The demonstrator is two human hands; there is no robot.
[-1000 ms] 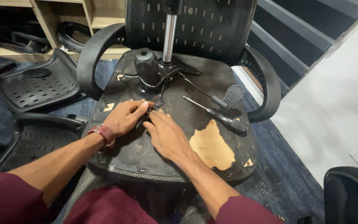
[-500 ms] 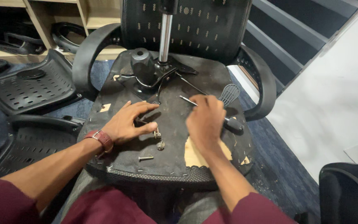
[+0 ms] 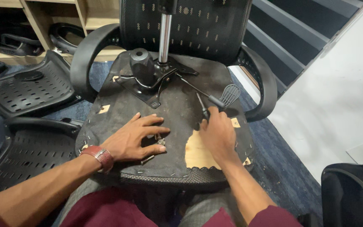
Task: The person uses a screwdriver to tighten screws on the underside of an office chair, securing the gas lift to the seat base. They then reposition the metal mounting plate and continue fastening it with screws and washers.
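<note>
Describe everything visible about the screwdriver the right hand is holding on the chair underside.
The screwdriver has a thin metal shaft and a dark handle, mostly hidden inside the right hand, which grips it. The shaft sticks out above the fingers, tilted up and slightly left, with its tip over the black fabric underside of the overturned chair seat. Whether the tip touches the fabric cannot be told. It sits just left of the paddle-ended lever and right of the metal mounting plate. The tip type is too small to make out.

My left hand flat on seat underside, bolts beneath fingers; right hand beside it; mechanism plate behind both.
</note>
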